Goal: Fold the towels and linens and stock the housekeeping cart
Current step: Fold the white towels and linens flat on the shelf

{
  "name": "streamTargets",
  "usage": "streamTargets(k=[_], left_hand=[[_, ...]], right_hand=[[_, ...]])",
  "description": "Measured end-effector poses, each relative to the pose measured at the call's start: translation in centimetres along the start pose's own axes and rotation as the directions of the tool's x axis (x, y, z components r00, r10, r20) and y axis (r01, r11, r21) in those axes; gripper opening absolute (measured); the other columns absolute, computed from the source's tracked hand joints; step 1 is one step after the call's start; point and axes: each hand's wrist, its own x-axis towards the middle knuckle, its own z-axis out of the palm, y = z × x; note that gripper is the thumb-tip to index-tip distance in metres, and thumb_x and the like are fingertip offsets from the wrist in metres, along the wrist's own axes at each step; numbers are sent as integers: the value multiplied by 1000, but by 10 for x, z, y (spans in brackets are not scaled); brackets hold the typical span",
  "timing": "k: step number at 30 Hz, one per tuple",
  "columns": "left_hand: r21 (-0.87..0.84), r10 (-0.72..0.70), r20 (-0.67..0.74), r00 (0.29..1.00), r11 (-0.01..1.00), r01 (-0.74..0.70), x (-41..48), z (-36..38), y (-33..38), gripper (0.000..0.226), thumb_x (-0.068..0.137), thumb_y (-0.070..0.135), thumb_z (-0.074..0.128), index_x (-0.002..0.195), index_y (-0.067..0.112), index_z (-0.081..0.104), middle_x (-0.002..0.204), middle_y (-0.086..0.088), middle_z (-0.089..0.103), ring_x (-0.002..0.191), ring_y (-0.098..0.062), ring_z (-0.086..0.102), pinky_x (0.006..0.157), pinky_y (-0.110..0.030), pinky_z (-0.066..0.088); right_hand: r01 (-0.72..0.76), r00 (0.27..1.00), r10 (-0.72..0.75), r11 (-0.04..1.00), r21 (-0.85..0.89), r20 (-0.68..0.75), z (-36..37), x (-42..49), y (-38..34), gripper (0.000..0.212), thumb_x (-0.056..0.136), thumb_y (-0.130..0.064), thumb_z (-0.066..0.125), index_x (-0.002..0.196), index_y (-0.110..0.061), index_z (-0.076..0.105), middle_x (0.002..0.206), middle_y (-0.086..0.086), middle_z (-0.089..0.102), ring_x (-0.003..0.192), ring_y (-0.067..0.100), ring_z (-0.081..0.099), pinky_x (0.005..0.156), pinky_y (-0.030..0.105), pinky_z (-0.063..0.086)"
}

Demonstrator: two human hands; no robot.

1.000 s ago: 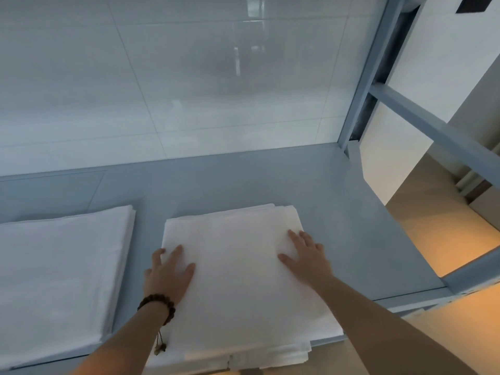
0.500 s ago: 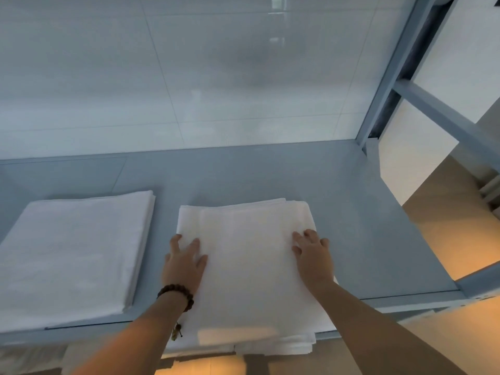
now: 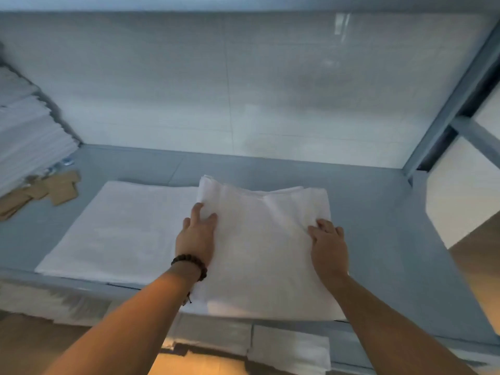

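Grey shelf [image 3: 365, 212] holds folded linen [image 3: 265, 253]: left hand [image 3: 196, 236] flat on its left side, fingers spread; right hand [image 3: 328, 244] at its right edge, fingers bunched, grip unclear.

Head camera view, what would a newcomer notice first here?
Two bare hands, the left hand wearing a beaded bracelet and the right hand, rest on a folded white linen at the front edge of the grey shelf. A second folded sheet lies just left of it, and a tall white stack fills the far left.
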Motion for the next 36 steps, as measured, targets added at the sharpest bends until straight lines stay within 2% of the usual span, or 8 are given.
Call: streamTargets(k=[4, 9, 18, 22, 25, 28, 31, 36], left_hand=[[116, 17, -36, 999, 993, -12, 14, -44, -25, 31, 96, 16, 45, 120, 33, 55, 153, 2, 17, 116, -30, 42, 77, -40, 49], [162, 10, -58, 998, 987, -1, 35, -84, -80, 34, 98, 16, 42, 127, 32, 54, 154, 2, 14, 121, -29, 40, 80, -39, 50], [114, 49, -18, 999, 992, -46, 98, -122, -239, 34, 98, 15, 41, 123, 31, 57, 153, 0, 15, 121, -31, 40, 89, -40, 47], [43, 89, -17, 996, 995, -88, 123, -138, -299, 30, 96, 17, 43, 117, 28, 63, 152, -1, 21, 119, -33, 43, 90, -41, 47], [18, 122, 4, 992, 992, -122, 137, -140, -329, 30, 96, 20, 43, 117, 28, 62, 152, 0, 22, 118, -31, 43, 91, -41, 48], [-44, 85, 49, 995, 996, -83, 145, -138, -348, 30, 97, 24, 41, 122, 27, 59, 149, 1, 26, 117, -28, 46, 89, -38, 44], [2, 139, 56, 989, 990, -140, 151, -129, -362, 27, 97, 21, 44, 117, 26, 61, 151, 0, 22, 113, -30, 47, 87, -41, 46], [-52, 85, 100, 991, 995, -80, 157, -107, -374, 24, 95, 20, 45, 112, 22, 62, 150, 0, 24, 109, -32, 48, 85, -38, 43]], right_hand=[[55, 997, -53, 997, 46, -48, -9, 16, -50, 34, 88, 0, 48, 110, -13, 70, 137, 6, 51, 118, 33, 40, 88, 37, 44], [105, 989, -96, 992, 71, -114, 6, 21, -122, 27, 86, 1, 52, 102, -9, 71, 131, 8, 56, 111, 36, 45, 76, 40, 49], [53, 988, -41, 996, 78, -147, 84, 20, -270, 27, 86, 2, 52, 100, -8, 73, 130, 9, 58, 107, 37, 47, 80, 40, 48], [-22, 990, 33, 996, 82, -136, 114, 15, -324, 30, 87, 0, 51, 104, -12, 73, 132, 7, 57, 110, 36, 45, 82, 40, 48], [-59, 991, 67, 995, 77, -114, 130, 11, -348, 31, 88, 0, 51, 105, -13, 73, 133, 6, 56, 111, 35, 44, 86, 39, 46], [-91, 990, 98, 993, 74, -104, 143, 6, -362, 30, 88, -2, 51, 105, -14, 73, 133, 5, 56, 113, 34, 44, 88, 37, 44], [-115, 989, 120, 992, 61, -87, 154, 5, -368, 29, 91, -6, 50, 106, -15, 73, 134, 5, 55, 114, 33, 43, 89, 36, 43], [-129, 990, 131, 991, 42, -50, 173, 12, -366, 28, 93, -12, 49, 109, -18, 72, 134, 2, 55, 116, 29, 41, 89, 34, 42]])
